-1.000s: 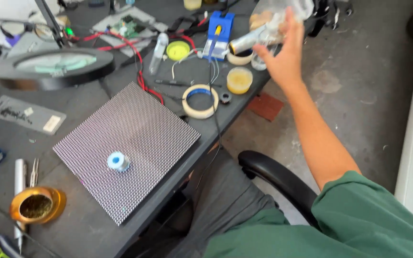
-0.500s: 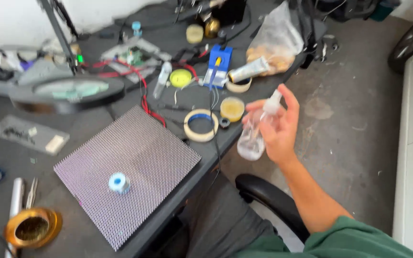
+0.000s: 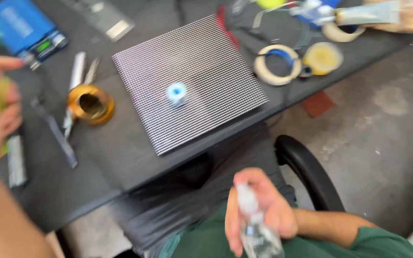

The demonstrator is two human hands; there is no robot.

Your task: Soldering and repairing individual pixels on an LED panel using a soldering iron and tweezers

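Head view: right hand (image 3: 259,210) grips what looks like a clear bottle (image 3: 256,229).

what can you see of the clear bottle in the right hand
The clear bottle is small, see-through plastic by its look, with a pale whitish cap at its top end. It is blurred, so finer parts and any contents cannot be told. It stands roughly upright, tilted slightly, low in the view over the person's lap, off the table. The right hand wraps around it, fingers on its left side; nothing else touches it.

clear plastic bottle (image 3: 256,231), shiny brass holder (image 3: 90,103)
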